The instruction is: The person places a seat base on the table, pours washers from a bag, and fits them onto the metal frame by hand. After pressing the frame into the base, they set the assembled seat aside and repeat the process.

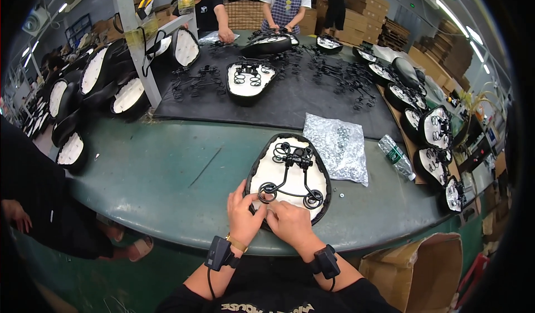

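An upturned bicycle saddle (278,173), white underside with a black rim, lies on the green table (167,179) in front of me. A black wire spring frame (292,171) with coiled springs sits on it. My left hand (243,215) rests on the saddle's near left edge, fingers pinched at the left coil. Beside it, my right hand (290,221) touches the near edge, its fingertips meeting the left hand's. What they pinch is too small to tell. Both wrists wear black bands.
A clear bag of small metal parts (340,146) and a plastic bottle (395,157) lie to the right. More saddles are stacked at left (95,90) and right (434,129). A black mat (312,98) carries saddles and spring frames. People stand at the far side, one at my left. A cardboard box (423,268) stands by my right.
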